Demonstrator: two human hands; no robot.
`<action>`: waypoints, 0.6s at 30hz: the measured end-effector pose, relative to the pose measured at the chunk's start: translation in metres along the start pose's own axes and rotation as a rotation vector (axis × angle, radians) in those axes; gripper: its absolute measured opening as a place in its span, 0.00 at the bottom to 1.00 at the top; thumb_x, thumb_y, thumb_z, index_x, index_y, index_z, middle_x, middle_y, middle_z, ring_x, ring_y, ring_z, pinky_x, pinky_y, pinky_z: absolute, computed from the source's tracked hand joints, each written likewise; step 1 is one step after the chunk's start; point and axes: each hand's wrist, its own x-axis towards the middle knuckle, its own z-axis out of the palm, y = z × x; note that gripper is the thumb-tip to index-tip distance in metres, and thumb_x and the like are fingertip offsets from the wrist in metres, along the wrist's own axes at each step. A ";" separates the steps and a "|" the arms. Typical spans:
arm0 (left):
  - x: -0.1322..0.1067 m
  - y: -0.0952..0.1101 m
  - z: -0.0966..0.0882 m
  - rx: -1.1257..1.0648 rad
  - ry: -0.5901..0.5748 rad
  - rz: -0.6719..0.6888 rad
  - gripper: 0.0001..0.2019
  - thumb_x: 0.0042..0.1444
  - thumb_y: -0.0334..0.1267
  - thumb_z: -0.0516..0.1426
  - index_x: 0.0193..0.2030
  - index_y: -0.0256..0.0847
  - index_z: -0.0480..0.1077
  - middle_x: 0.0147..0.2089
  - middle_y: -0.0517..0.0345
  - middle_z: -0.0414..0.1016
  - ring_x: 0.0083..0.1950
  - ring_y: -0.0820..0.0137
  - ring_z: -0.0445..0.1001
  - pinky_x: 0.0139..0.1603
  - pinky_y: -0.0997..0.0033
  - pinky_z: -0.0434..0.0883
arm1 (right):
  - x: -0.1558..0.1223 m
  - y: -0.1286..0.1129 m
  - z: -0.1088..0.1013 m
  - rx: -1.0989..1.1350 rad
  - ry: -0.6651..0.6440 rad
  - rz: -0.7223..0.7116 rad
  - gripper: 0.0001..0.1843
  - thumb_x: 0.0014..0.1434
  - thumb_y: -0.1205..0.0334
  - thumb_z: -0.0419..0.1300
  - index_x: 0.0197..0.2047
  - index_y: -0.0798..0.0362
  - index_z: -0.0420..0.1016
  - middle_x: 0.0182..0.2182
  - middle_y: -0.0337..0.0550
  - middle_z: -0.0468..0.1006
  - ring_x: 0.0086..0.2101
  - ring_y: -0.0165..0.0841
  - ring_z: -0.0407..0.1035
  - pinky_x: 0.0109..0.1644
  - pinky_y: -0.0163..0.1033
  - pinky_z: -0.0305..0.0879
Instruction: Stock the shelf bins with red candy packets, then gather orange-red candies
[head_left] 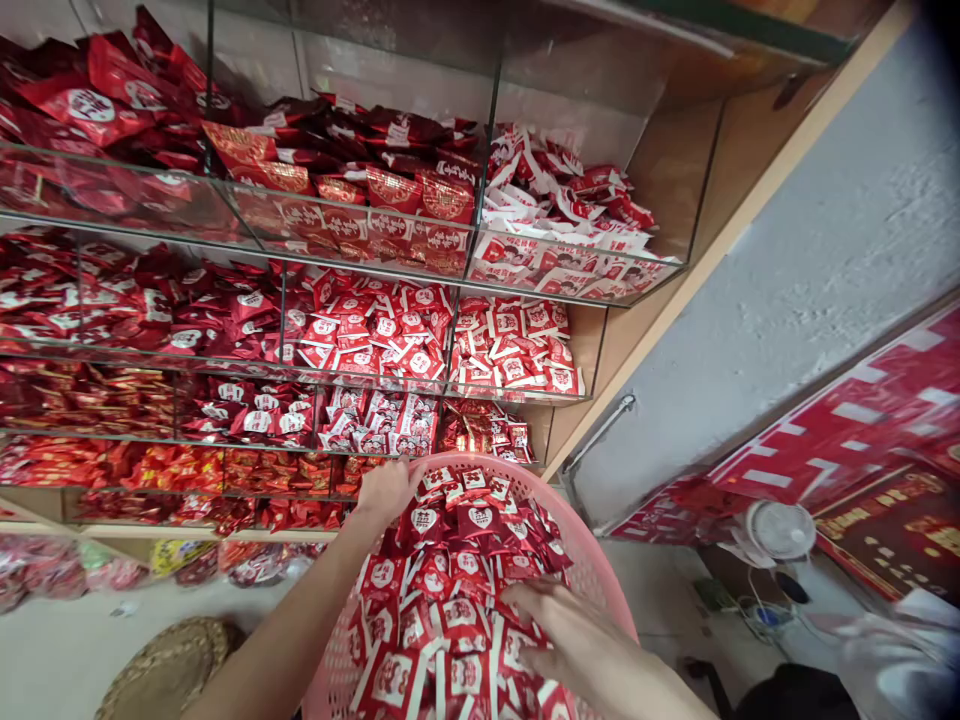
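A pink plastic basket (600, 545) with a perforated wall stands in front of me, heaped with small red-and-white wrapped packets (463, 610). Darker red packets (480, 520) lie toward its far side. My left hand (384, 495) is closed over the far left part of the rim. Over the right side of the heap, my right hand (551, 620) rests on or just above the packets, slightly blurred, its fingers apart. No packet shows lifted in it. Its fingertips partly hide the packets under them.
Beyond the basket rise shelves with glass fronts (360, 260), their compartments full of red packets. A grey wall (810, 230) with a wooden shelf edge is at right. Bagged goods (247, 562) lie under the shelves. On the floor are a woven round stool (161, 665) and assorted clutter at right.
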 end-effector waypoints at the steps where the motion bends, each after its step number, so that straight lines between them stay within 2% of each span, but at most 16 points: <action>1: 0.000 -0.001 0.001 -0.004 0.002 0.001 0.29 0.59 0.54 0.34 0.47 0.33 0.65 0.36 0.42 0.73 0.38 0.58 0.73 0.35 0.64 0.68 | 0.002 -0.001 -0.006 -0.001 0.026 -0.009 0.21 0.49 0.67 0.56 0.48 0.49 0.66 0.44 0.45 0.71 0.44 0.37 0.64 0.46 0.39 0.59; 4: 0.001 -0.002 0.003 -0.012 0.026 0.005 0.29 0.59 0.53 0.35 0.46 0.33 0.65 0.36 0.42 0.74 0.38 0.58 0.73 0.35 0.64 0.68 | 0.009 -0.003 -0.025 -0.031 0.087 -0.039 0.17 0.53 0.62 0.55 0.48 0.48 0.66 0.42 0.44 0.72 0.43 0.37 0.65 0.44 0.39 0.60; 6: 0.001 -0.003 0.004 -0.019 0.043 0.011 0.29 0.59 0.53 0.35 0.46 0.33 0.66 0.36 0.42 0.74 0.38 0.58 0.74 0.34 0.64 0.68 | 0.018 -0.005 -0.044 -0.042 0.188 -0.076 0.16 0.55 0.58 0.54 0.48 0.49 0.66 0.42 0.45 0.72 0.42 0.37 0.65 0.43 0.40 0.60; 10: 0.001 -0.005 0.005 -0.038 0.036 0.009 0.30 0.59 0.54 0.35 0.46 0.33 0.66 0.35 0.42 0.74 0.37 0.58 0.74 0.34 0.63 0.68 | 0.049 -0.005 -0.098 -0.058 0.468 -0.143 0.15 0.57 0.55 0.50 0.46 0.50 0.67 0.33 0.41 0.74 0.35 0.33 0.67 0.38 0.39 0.61; 12: 0.001 -0.004 0.004 -0.049 0.036 0.017 0.29 0.59 0.53 0.35 0.46 0.33 0.66 0.36 0.42 0.74 0.37 0.58 0.74 0.35 0.63 0.68 | 0.071 -0.005 -0.129 -0.110 0.663 -0.127 0.13 0.57 0.57 0.50 0.44 0.51 0.67 0.32 0.41 0.74 0.35 0.33 0.68 0.38 0.38 0.61; 15: 0.000 -0.004 0.002 -0.050 0.037 0.015 0.28 0.59 0.52 0.35 0.47 0.33 0.66 0.37 0.40 0.74 0.39 0.57 0.73 0.36 0.62 0.68 | 0.107 -0.004 -0.163 -0.256 0.839 0.063 0.12 0.55 0.58 0.51 0.40 0.53 0.69 0.34 0.47 0.75 0.36 0.37 0.68 0.36 0.40 0.61; 18: -0.001 -0.003 0.000 -0.045 0.013 -0.002 0.29 0.59 0.52 0.35 0.48 0.32 0.66 0.38 0.39 0.74 0.40 0.58 0.73 0.37 0.64 0.68 | 0.136 -0.005 -0.178 -0.399 0.803 0.292 0.15 0.53 0.56 0.53 0.40 0.57 0.71 0.37 0.54 0.74 0.42 0.45 0.66 0.36 0.42 0.61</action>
